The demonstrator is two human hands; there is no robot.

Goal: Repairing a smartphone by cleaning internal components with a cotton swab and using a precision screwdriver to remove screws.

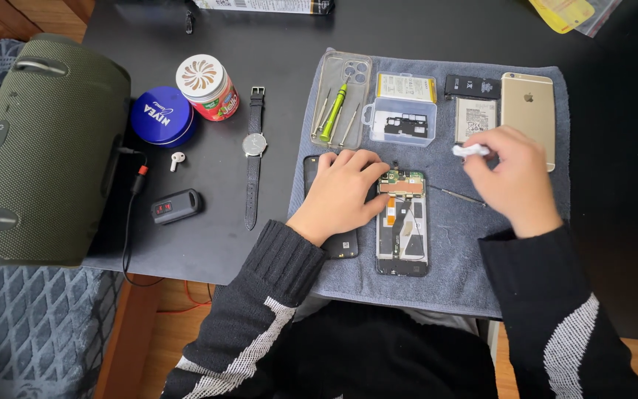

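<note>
Opened phone [402, 225] on grey towel [474, 258], under left hand [348, 188] fingertips pressing its top, right hand [515, 177] beside, pinching white wad [470, 151].

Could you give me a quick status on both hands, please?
Left hand steadying opened phone. Right hand pinching small white wad. Thin metal tool lies beside phone.

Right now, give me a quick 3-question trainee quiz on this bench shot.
1. True or false: the left hand rests at the top of the opened phone.
2. What does the right hand pinch? A) screwdriver B) small white wad C) battery
3. Fill in: the green screwdriver lies in a clear ____.

Key
1. True: its fingers touch the phone's upper edge, on the grey towel.
2. B.
3. Case: the clear phone case holds it with other thin tools.
</note>
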